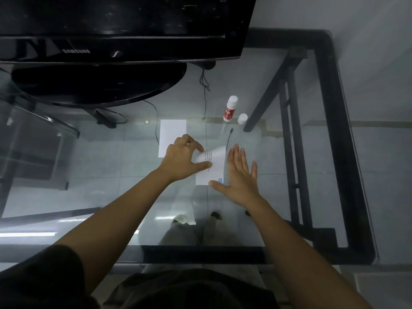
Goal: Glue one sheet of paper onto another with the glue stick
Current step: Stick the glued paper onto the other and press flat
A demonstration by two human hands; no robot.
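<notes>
Two small white sheets lie on the glass table. The printed sheet point(214, 168) sits at the centre with its far left corner lifted; my left hand point(184, 158) pinches that corner between thumb and fingers. My right hand point(239, 177) lies flat and spread just right of this sheet, its thumb touching the sheet's near corner. The blank sheet point(172, 132) lies farther back on the left, partly hidden by my left hand. The red-and-white glue stick point(230, 109) stands upright behind the sheets, with its white cap point(242, 118) off beside it.
A black monitor point(124, 27) on an oval base point(98, 83) fills the back left. Thin black cables point(204, 94) trail across the glass behind the sheets. The table's black frame point(341, 134) runs along the right and near edges.
</notes>
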